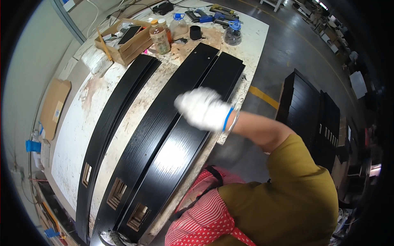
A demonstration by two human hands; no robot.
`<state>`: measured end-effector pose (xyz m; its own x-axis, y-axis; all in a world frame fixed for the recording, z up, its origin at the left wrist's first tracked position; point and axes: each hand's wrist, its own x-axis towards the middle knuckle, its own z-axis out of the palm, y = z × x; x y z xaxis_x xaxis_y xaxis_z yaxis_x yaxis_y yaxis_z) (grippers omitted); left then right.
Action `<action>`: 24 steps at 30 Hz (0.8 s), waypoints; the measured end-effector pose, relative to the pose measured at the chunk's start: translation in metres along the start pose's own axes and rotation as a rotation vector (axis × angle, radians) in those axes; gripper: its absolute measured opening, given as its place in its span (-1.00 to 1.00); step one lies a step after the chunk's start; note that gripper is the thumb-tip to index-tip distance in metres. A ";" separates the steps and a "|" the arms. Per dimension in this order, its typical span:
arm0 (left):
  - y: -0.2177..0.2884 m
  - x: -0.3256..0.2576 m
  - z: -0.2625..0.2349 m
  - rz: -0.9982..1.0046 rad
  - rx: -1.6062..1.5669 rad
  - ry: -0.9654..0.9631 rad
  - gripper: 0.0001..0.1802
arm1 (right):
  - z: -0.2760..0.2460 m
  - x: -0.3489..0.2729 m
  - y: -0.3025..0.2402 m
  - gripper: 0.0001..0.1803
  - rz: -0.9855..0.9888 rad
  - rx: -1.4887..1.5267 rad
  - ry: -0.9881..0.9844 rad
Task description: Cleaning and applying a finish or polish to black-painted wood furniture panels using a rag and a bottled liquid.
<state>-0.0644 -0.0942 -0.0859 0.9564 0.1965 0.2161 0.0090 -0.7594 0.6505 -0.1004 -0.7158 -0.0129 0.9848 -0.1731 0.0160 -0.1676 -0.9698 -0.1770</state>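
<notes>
My right hand (201,108), in a white knitted glove with a blue cuff, is over the middle of two long black wood-grain panels. Motion smears its fingers, so I cannot make out whether they hold anything. The wider panel (152,127) and the panel nearer me (170,158) lie side by side, each with rectangular slots near its lower end. Down at the lower edge, my left hand (117,238) shows only in part, gloved, by the panels' near ends; its fingers are mostly hidden. A bundle of narrower black strips (119,104) lies farther left, with a slot of its own.
The stained white worktable (69,164) carries a cardboard box of odds and ends (133,47), a bottle with an orange cap (159,39), a blue-topped jar (233,35), a black cup (195,33) and nail guns (205,17). Stacked black panels (305,110) stand right, across the floor.
</notes>
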 end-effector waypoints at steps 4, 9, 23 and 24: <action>-0.026 0.013 0.004 0.292 0.068 0.048 -0.26 | -0.012 0.003 0.112 -0.79 0.326 -0.152 0.153; -0.093 0.027 0.007 0.233 0.032 0.047 -0.24 | -0.012 0.001 0.058 -0.85 0.118 -0.083 -0.031; 0.006 0.005 0.003 0.127 0.130 0.011 -0.26 | -0.037 0.004 0.209 -0.71 0.469 0.040 0.377; 0.007 0.004 0.002 0.123 0.136 0.014 -0.26 | -0.038 -0.001 0.206 -0.71 0.485 0.448 0.326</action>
<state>-0.0596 -0.0999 -0.0823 0.9486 0.1044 0.2988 -0.0677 -0.8552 0.5139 -0.1372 -0.9216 -0.0115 0.7292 -0.6749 0.1130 -0.4773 -0.6200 -0.6227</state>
